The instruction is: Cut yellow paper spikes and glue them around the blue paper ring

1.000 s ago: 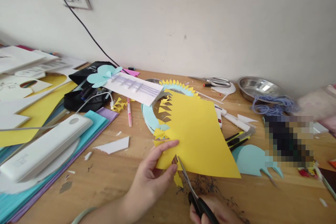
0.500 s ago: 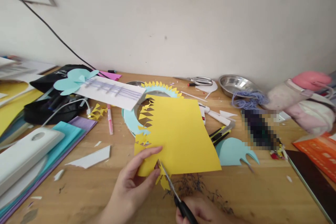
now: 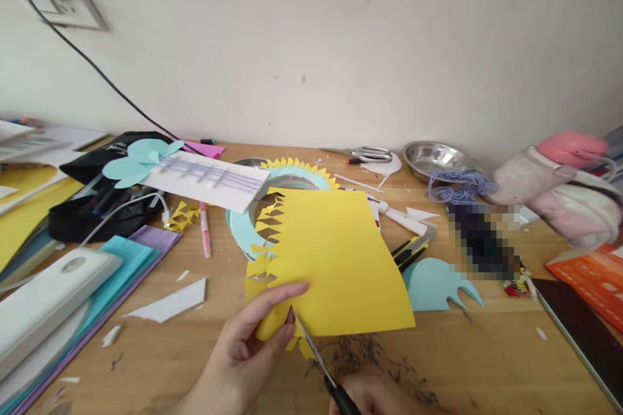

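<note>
A yellow sheet of paper point(image 3: 335, 253) with jagged cuts along its left edge is held above the table. My left hand point(image 3: 253, 343) pinches its lower left part, index finger on top and thumb near the cut. My right hand point(image 3: 370, 392) is closed around the black handle of a pair of scissors point(image 3: 321, 360), partly out of frame. The scissor blades meet the paper close to my left thumb. Small yellow cut pieces point(image 3: 304, 345) hang below the lower edge. Behind the sheet lies a light blue ring point(image 3: 238, 227) with yellow points along its far rim.
A white strip with purple lines point(image 3: 204, 178), a pink marker point(image 3: 205, 233) and a power strip point(image 3: 53, 298) lie left. To the right are a box cutter point(image 3: 413, 249), a blue paper shape point(image 3: 433, 282), a metal bowl point(image 3: 435, 159) with purple yarn point(image 3: 457, 187), and a dark tablet-like object point(image 3: 579, 331).
The view has tilted up slightly, so everything sits a little lower. Both hands keep their holds, and the scissors stay at nearly the same spot on the paper.
</note>
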A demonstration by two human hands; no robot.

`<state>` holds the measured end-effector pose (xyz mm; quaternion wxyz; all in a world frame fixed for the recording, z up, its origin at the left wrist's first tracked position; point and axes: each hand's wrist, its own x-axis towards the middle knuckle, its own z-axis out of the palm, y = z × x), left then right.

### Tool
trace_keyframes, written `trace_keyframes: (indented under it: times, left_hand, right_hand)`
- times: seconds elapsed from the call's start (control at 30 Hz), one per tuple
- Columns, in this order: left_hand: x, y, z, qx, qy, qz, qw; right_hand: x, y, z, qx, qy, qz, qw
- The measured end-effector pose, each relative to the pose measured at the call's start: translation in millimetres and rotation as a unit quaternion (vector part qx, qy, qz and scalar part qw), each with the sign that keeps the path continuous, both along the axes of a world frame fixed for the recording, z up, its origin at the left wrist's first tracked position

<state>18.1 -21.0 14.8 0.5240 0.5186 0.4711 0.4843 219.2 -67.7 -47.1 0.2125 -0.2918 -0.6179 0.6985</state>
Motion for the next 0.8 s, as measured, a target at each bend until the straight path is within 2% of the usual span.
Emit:
trace_keyframes:
  times: [0.1, 0.17, 0.27, 0.4, 0.57, 0.7, 0.8]
  left_hand:
    - [-9.9, 1.4, -4.2, 0.098, 0.054, -0.044, 0.993]
    - [-16.0, 0.0, -6.0, 0.197, 0.100, -0.063, 0.973]
    - [-20.2, -5.0, -7.8, 0.289, 0.142, -0.046, 0.945]
    - [-17.1, -9.6, -11.4, 0.250, 0.148, -0.001, 0.957]
    - [-12.9, -5.0, -14.2, 0.187, 0.087, 0.005, 0.979]
    - [-11.5, -3.6, -14.5, 0.124, 0.058, 0.000, 0.991]
    - [-9.2, -5.2, -14.3, 0.074, 0.025, 0.029, 0.996]
  right_hand:
    - [0.7, -0.2, 3.3, 0.005, -0.011, 0.001, 1.000]
    - [1.6, -1.2, 2.3, 0.012, -0.028, 0.003, 1.000]
    - [2.8, -2.5, -2.4, 0.033, -0.047, 0.000, 0.998]
    - [3.8, -1.1, -0.4, 0.063, -0.019, 0.008, 0.998]
    - [4.9, 2.1, 13.3, 0.032, -0.056, -0.002, 0.998]
    - [4.4, 3.4, 16.1, 0.024, -0.018, 0.004, 1.000]
    - [4.1, 3.6, 16.1, -0.002, 0.008, -0.002, 1.000]
